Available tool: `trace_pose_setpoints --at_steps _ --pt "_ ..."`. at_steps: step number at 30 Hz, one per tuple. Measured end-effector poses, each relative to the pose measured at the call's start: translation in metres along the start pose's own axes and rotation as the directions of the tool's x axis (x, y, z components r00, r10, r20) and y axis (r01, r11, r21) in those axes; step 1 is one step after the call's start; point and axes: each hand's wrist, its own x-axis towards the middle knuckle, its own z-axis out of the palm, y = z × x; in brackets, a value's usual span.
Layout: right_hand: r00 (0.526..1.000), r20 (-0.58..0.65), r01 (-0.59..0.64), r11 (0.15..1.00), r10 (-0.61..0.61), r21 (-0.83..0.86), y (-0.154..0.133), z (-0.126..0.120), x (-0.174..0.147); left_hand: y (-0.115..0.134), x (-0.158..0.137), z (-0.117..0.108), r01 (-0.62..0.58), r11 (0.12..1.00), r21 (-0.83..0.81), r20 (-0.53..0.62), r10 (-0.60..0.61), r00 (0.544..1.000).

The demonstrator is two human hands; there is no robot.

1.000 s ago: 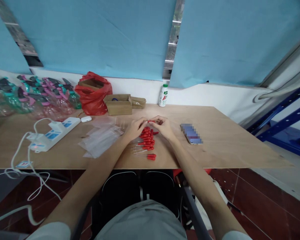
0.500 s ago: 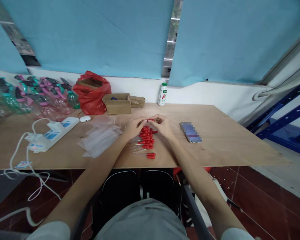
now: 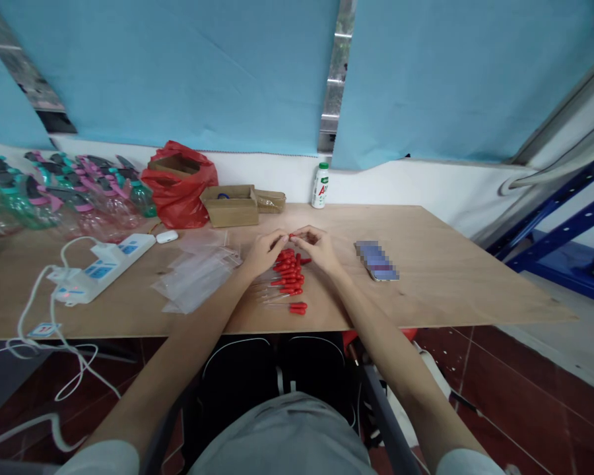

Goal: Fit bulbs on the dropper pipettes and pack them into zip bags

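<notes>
My left hand [image 3: 268,251] and my right hand [image 3: 319,247] meet fingertip to fingertip above the table. Pinched between them is a dropper [image 3: 292,236]; only a bit of its red bulb shows, the rest hidden by fingers. Just below my hands lies a pile of droppers [image 3: 291,270] with red rubber bulbs and thin clear tubes, the tubes pointing left. A pair of droppers [image 3: 298,308] lies apart, nearer the table's front edge. Left of the pile, beside my left forearm, clear plastic zip bags [image 3: 193,277] are spread flat and overlapping.
A phone [image 3: 377,261] lies to the right. At left are a power strip [image 3: 103,267] with cables, a white case [image 3: 167,237] and several spray bottles [image 3: 79,198]. Along the back stand a red bag [image 3: 183,198], a cardboard box [image 3: 231,208] and a white bottle [image 3: 321,187].
Less of the red bulb shows between my fingertips than before. My hands have barely moved, and the whole view has shifted slightly.
</notes>
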Motion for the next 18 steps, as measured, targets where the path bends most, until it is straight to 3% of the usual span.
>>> trace_pose_setpoints --at_steps 7,18 --pt "0.999 0.034 -0.012 0.998 0.014 -0.055 0.0053 -0.0019 0.0 0.0017 -0.0003 -0.0018 0.036 0.999 0.009 -0.02 -0.035 0.999" --pt "0.999 0.018 0.044 0.988 -0.042 -0.15 0.0017 -0.0047 -0.0031 0.0022 0.0005 -0.0068 -0.041 0.998 0.042 0.043 0.039 0.998"
